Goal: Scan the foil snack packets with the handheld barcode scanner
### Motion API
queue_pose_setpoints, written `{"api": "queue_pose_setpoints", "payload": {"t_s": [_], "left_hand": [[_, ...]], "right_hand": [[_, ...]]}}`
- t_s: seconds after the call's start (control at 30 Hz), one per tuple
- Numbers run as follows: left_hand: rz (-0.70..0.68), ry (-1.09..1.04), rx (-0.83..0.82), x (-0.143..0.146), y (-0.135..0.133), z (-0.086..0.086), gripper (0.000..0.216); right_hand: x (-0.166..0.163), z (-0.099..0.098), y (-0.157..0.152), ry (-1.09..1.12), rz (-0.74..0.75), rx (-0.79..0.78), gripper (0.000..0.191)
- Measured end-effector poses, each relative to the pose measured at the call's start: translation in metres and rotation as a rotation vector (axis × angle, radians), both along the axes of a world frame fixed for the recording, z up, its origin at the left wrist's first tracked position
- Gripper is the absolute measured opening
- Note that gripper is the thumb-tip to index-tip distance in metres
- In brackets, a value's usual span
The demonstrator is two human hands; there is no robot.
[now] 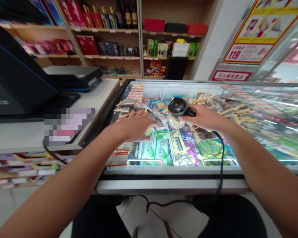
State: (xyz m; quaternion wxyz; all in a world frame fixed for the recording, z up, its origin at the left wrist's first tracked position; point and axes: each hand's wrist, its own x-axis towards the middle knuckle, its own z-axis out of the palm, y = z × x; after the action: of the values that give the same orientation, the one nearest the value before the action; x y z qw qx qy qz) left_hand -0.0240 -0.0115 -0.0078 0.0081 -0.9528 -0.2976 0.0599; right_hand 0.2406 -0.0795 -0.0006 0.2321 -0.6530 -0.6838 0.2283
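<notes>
My right hand point(204, 116) is wrapped round the handle of a black barcode scanner point(178, 105); the scanner's head points to the left, above the glass top of a chest freezer point(173, 169). From the handle a black cable point(223, 155) hangs down over the freezer's front edge. My left hand point(137, 126) is over the left part of the freezer, fingers stretched out and nothing seen in it. Whether it touches the glass, I cannot tell. Below and between the hands lie green ice cream packets point(155, 148), a yellow-and-black packet point(178, 145) and purple packets point(189, 145).
To the left is a counter point(91, 107) with a black screen stand point(17, 76), a flat scale point(75, 74) and a blurred-out item point(71, 125). Shelves point(109, 30) with bottles and boxes stand behind. The cable loops low across my lap.
</notes>
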Motion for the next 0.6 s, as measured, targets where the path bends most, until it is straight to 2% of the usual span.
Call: {"api": "queue_pose_setpoints", "payload": {"t_s": [0.17,0.27,0.37,0.47,0.6], "left_hand": [[0.015,-0.009,0.045,-0.001,0.001,0.0,0.045],[0.006,-0.128,0.0,0.008,0.0,-0.005,0.05],[0.124,-0.252,0.042,0.023,-0.003,-0.017,0.055],[0.181,-0.283,0.039,0.035,-0.006,-0.029,0.059],[0.226,-0.337,-0.021,0.04,-0.006,-0.033,0.048]], "right_hand": [[-0.002,0.004,-0.003,0.045,0.054,-0.031,0.045],[-0.001,0.005,-0.004,0.096,0.066,-0.05,0.045],[-0.001,0.004,-0.004,0.119,0.078,-0.036,0.044],[-0.005,0.0,-0.003,0.112,0.117,-0.059,0.042],[-0.006,-0.004,-0.002,0.072,0.205,-0.095,0.042]]}}
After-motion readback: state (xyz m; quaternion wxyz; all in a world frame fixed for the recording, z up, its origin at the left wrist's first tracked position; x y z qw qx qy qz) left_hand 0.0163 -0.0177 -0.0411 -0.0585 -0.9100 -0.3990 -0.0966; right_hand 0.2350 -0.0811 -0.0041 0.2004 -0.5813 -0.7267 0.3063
